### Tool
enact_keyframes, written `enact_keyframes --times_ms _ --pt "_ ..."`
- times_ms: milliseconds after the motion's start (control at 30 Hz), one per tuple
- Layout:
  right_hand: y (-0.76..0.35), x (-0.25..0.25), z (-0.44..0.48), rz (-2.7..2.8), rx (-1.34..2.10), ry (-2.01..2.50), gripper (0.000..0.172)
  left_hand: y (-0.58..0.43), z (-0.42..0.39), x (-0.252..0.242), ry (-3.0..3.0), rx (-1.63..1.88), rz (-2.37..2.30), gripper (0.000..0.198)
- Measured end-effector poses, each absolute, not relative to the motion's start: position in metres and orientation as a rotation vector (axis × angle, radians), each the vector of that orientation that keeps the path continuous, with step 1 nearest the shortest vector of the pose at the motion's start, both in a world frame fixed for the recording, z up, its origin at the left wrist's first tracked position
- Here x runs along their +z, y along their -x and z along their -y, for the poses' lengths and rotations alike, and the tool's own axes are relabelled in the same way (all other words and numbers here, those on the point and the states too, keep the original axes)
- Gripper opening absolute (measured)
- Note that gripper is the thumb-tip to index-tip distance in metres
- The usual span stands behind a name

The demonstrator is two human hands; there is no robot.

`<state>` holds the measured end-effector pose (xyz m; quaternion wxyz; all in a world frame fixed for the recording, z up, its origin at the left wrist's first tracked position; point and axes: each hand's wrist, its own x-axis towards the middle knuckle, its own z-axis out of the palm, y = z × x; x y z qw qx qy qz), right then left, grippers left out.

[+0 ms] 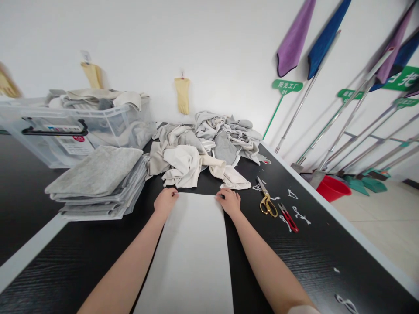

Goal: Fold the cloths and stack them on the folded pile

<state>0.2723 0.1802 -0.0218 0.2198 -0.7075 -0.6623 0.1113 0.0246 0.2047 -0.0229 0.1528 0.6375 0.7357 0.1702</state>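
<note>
A long strip of pale grey cloth (193, 253) lies flat on the black table, running from its far edge toward me. My left hand (165, 201) pinches its far left corner, and my right hand (230, 200) pinches the far right corner. Just beyond the strip is a loose heap of grey and cream cloths (185, 163). To the left of my left hand sits a stack of folded grey cloths (98, 174). Gold-handled scissors (266, 198) and red thread snips (288, 217) rest to the right of my right hand.
A clear plastic bin (111, 117) full of cloths stands at the back left. White scraps (301, 216) are scattered on the table's right side. Yellow gloves (182, 96) hang on the wall. Off the right edge are mops and a red bucket (334, 188).
</note>
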Motion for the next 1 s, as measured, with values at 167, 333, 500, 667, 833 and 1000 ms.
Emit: enact_keyframes --times_ms 167,333,500,667,833,1000 --pt "-0.272 -0.022 -0.180 1.840 0.277 1.969 0.010 -0.023 -0.203 -0.023 -1.762 0.511 -2.148 0.024" --pt "-0.268 -0.021 -0.185 1.827 0.214 2.010 0.013 -0.027 -0.203 -0.023 -1.707 0.535 -2.210 0.020" --pt "-0.266 -0.020 -0.190 1.807 0.143 2.035 0.015 -0.023 -0.199 -0.020 -1.827 0.654 -2.072 0.028" --pt "-0.268 -0.020 -0.189 1.808 0.113 2.033 0.013 -0.005 -0.151 -0.003 -1.972 0.832 -1.794 0.033" --pt "-0.270 -0.022 -0.190 1.808 0.114 2.012 0.014 0.005 -0.070 0.030 -2.256 0.310 -0.859 0.031" --pt "-0.273 -0.024 -0.192 1.822 0.160 1.999 0.017 0.005 -0.023 0.034 -2.428 -0.043 -0.791 0.046"
